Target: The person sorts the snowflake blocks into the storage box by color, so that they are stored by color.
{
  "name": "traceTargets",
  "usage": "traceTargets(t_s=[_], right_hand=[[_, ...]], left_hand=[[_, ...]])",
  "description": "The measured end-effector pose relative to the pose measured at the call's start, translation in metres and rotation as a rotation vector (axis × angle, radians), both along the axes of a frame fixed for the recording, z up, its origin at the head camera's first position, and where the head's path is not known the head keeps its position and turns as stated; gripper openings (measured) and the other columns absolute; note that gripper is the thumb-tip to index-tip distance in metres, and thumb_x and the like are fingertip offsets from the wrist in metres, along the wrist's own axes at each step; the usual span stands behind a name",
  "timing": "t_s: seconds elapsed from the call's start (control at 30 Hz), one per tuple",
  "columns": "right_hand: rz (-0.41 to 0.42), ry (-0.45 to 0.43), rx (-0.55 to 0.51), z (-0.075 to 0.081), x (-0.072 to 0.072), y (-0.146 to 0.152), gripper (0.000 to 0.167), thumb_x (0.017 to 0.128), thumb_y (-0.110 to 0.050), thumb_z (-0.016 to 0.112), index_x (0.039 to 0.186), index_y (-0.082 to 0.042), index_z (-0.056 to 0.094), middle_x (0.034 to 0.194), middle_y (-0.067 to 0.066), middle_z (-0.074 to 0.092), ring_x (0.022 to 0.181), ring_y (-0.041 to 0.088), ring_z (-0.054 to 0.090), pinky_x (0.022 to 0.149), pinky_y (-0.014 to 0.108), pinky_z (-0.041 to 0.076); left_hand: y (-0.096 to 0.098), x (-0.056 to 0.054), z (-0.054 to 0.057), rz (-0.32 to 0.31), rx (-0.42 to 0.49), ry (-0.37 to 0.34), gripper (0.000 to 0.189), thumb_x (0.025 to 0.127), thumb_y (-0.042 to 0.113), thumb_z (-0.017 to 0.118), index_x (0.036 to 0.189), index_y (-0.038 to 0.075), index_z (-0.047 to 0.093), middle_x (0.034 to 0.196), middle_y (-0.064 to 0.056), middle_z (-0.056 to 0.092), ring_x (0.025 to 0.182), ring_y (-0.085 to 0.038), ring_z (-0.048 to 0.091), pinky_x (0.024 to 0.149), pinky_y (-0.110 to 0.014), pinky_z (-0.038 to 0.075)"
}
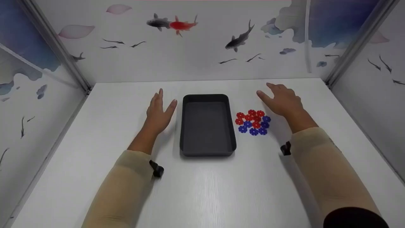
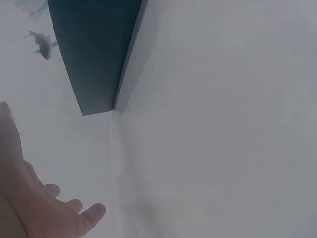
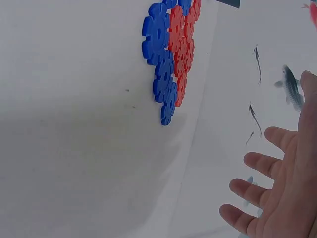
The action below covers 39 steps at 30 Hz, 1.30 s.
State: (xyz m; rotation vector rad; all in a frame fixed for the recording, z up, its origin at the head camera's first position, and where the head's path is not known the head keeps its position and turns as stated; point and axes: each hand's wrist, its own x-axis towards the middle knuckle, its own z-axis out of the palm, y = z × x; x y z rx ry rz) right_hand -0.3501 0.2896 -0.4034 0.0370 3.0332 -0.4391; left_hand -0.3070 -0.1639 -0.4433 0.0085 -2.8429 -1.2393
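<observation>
Both hands are loose-fingered and hold nothing: the left hand (image 1: 158,115) left of the tray (image 1: 207,128), the right hand (image 1: 284,100) far and right of the discs (image 1: 253,122). These lie just beside the tray's right side, nearer the right hand. The tray runs lengthwise near to far; the table (image 1: 205,193) gives more room near than far.

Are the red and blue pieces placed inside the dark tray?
No, the red and blue pieces lie on the white table, beside the dark tray.
</observation>
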Motion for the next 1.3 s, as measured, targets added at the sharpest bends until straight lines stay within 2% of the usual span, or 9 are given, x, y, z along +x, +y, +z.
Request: traceTargets(t_s=[0.1, 0.17, 0.33, 0.47, 0.6, 0.77, 0.9, 1.1, 1.3], right_hand=[[-0.008, -0.030, -0.078, 0.000, 0.001, 0.004, 0.105, 0.093, -0.093, 0.026, 0.173, -0.025, 0.019, 0.177, 0.024, 0.021, 0.160, 0.056, 0.020, 0.121, 0.082, 0.020], [-0.005, -0.070, -0.131, 0.001, 0.002, 0.006, 0.106, 0.093, -0.092, 0.028, 0.173, -0.023, 0.020, 0.176, 0.025, 0.025, 0.160, 0.055, 0.022, 0.122, 0.080, 0.023], [0.020, -0.222, -0.277, 0.004, 0.002, 0.010, 0.111, 0.092, -0.094, 0.029, 0.173, -0.020, 0.017, 0.178, 0.023, 0.020, 0.162, 0.054, 0.020, 0.124, 0.076, 0.023], [0.026, -0.297, -0.431, 0.001, 0.001, 0.013, 0.113, 0.091, -0.094, 0.034, 0.173, -0.018, 0.019, 0.177, 0.020, 0.025, 0.161, 0.049, 0.029, 0.126, 0.069, 0.030], [0.025, -0.334, -0.558, -0.006, -0.002, 0.016, 0.098, 0.097, -0.081, 0.048, 0.170, -0.017, 0.030, 0.171, 0.016, 0.040, 0.156, 0.041, 0.040, 0.126, 0.058, 0.039], [-0.015, -0.338, -0.670, -0.015, -0.006, 0.019, 0.070, 0.105, -0.050, 0.064, 0.164, -0.018, 0.042, 0.163, 0.013, 0.050, 0.150, 0.036, 0.048, 0.126, 0.052, 0.041], [-0.027, -0.316, -0.689, -0.021, -0.008, 0.020, 0.061, 0.103, -0.029, 0.071, 0.159, -0.018, 0.049, 0.158, 0.013, 0.055, 0.143, 0.033, 0.054, 0.125, 0.050, 0.043], [-0.024, -0.329, -0.638, -0.033, -0.011, 0.022, 0.058, 0.102, -0.021, 0.073, 0.156, -0.020, 0.052, 0.155, 0.011, 0.057, 0.141, 0.033, 0.054, 0.125, 0.052, 0.042], [-0.020, -0.342, -0.617, -0.036, -0.014, 0.022, 0.058, 0.102, -0.014, 0.071, 0.156, -0.020, 0.052, 0.153, 0.011, 0.058, 0.137, 0.032, 0.057, 0.124, 0.050, 0.044]], left_hand=[[0.002, 0.007, 0.002, -0.037, 0.124, -0.070, 0.095, 0.100, 0.083, 0.031, 0.174, 0.031, 0.000, 0.183, -0.009, 0.005, 0.169, -0.041, 0.008, 0.133, -0.066, 0.016], [0.004, 0.014, 0.003, -0.062, 0.245, -0.135, 0.092, 0.101, 0.082, 0.030, 0.174, 0.032, 0.004, 0.183, -0.005, 0.007, 0.169, -0.034, 0.010, 0.134, -0.061, 0.019], [0.010, 0.029, 0.004, -0.097, 0.527, -0.285, 0.082, 0.106, 0.074, 0.032, 0.174, 0.030, 0.014, 0.182, 0.003, 0.013, 0.170, -0.026, 0.013, 0.133, -0.050, 0.029], [0.014, 0.038, 0.003, -0.114, 0.640, -0.351, 0.077, 0.110, 0.065, 0.035, 0.173, 0.026, 0.017, 0.182, 0.001, 0.018, 0.169, -0.027, 0.016, 0.133, -0.047, 0.031], [0.015, 0.042, 0.000, -0.123, 0.722, -0.395, 0.075, 0.111, 0.058, 0.043, 0.173, 0.025, 0.019, 0.182, -0.002, 0.017, 0.169, -0.028, 0.019, 0.133, -0.047, 0.032], [0.015, 0.041, -0.006, -0.111, 0.801, -0.420, 0.070, 0.110, 0.047, 0.053, 0.171, 0.024, 0.027, 0.180, -0.004, 0.022, 0.166, -0.027, 0.026, 0.130, -0.044, 0.036], [0.016, 0.039, -0.011, -0.124, 0.818, -0.418, 0.070, 0.108, 0.037, 0.062, 0.170, 0.021, 0.031, 0.178, -0.003, 0.029, 0.161, -0.024, 0.037, 0.128, -0.043, 0.039], [0.015, 0.040, -0.018, -0.166, 0.786, -0.387, 0.064, 0.109, 0.013, 0.058, 0.168, 0.016, 0.034, 0.175, -0.003, 0.033, 0.154, -0.022, 0.045, 0.124, -0.044, 0.042], [0.015, 0.041, -0.018, -0.174, 0.749, -0.381, 0.067, 0.103, 0.003, 0.061, 0.165, 0.018, 0.041, 0.173, 0.000, 0.037, 0.145, -0.023, 0.053, 0.116, -0.041, 0.046]])
